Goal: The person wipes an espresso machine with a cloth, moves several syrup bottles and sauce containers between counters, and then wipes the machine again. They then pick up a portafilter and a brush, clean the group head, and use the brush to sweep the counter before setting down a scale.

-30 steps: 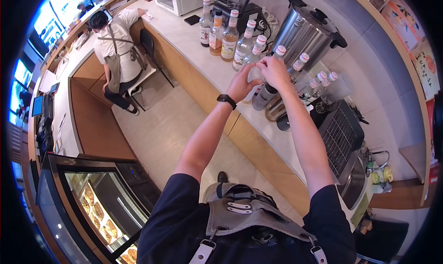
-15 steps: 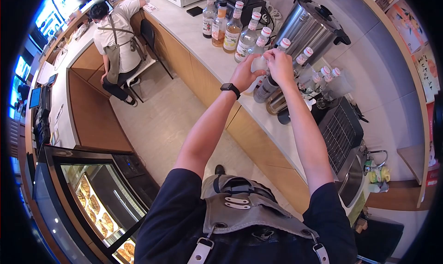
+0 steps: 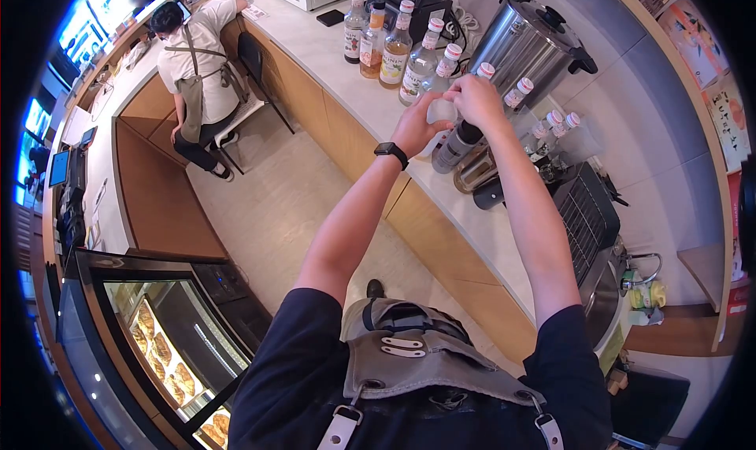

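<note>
My left hand [image 3: 416,125], with a black watch on the wrist, is wrapped round a small translucent white cup [image 3: 442,113] above the counter. My right hand [image 3: 477,102] is closed in a pinch at the cup's rim; what lies between its fingertips is too small to make out. Just beyond the hands stand syrup bottles with white caps, among them a clear bottle [image 3: 420,70] and a yellow-labelled bottle [image 3: 395,55]. Below my right hand are a dark-topped grey cylinder [image 3: 453,149] and a glass jar [image 3: 474,173], partly covered by my forearm.
A large steel urn [image 3: 516,44] stands against the wall behind the bottles. Right of my forearm are a dish rack [image 3: 584,225] and a sink. A lit pastry case [image 3: 169,348] is at lower left. Another person [image 3: 206,72] sits on a chair at the left counter.
My right hand has shifted slightly right and down at the cup's rim, and more of the cup shows now. My left hand stays almost in place.
</note>
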Tool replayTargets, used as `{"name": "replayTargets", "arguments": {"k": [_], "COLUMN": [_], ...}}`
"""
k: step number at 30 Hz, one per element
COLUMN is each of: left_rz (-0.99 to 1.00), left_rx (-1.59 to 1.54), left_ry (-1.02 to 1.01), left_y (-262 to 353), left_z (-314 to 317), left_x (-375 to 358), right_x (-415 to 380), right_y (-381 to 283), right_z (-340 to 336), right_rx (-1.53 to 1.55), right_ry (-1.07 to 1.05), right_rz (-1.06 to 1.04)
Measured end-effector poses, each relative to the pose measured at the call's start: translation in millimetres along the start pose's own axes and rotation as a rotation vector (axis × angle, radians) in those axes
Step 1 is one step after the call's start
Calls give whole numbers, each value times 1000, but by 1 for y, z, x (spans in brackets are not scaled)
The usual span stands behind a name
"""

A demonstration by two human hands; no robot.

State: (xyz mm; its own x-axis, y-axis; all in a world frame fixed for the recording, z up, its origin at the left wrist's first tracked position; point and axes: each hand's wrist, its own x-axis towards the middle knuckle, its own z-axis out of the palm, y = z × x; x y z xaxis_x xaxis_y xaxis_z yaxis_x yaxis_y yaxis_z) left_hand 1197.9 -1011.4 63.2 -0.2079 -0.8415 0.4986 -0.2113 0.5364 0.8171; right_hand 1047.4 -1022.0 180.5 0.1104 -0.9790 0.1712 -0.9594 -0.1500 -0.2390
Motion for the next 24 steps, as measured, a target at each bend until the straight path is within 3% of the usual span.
{"name": "replayTargets", "arguments": {"k": [4,11,13,18,21,24], "left_rz": [-43,-4,29,-37,-85,-217], "left_rx": [-60,-3,-14,-104,-172,-241], "left_ry": [-34,-6,41,51,182,373], "left_y": [-3,-2,-2,-23,-16,-16], "left_z": [1,5,8,18,22,22], "left_x": [5,6,1,-7,-24,-61], "right_x": [16,-4,-30,-115,-148,-176], "right_y": [-6,-13,-6,-19,-19,-5], "right_z": [3,-14,-14,-29,-29,-15], "right_rx": [-188,-196,245,2158,2399,2660], "right_ry": [-13,3,170,-411,-426,-616], "right_rz": [-49,-122,-259,-25,41,-75]}}
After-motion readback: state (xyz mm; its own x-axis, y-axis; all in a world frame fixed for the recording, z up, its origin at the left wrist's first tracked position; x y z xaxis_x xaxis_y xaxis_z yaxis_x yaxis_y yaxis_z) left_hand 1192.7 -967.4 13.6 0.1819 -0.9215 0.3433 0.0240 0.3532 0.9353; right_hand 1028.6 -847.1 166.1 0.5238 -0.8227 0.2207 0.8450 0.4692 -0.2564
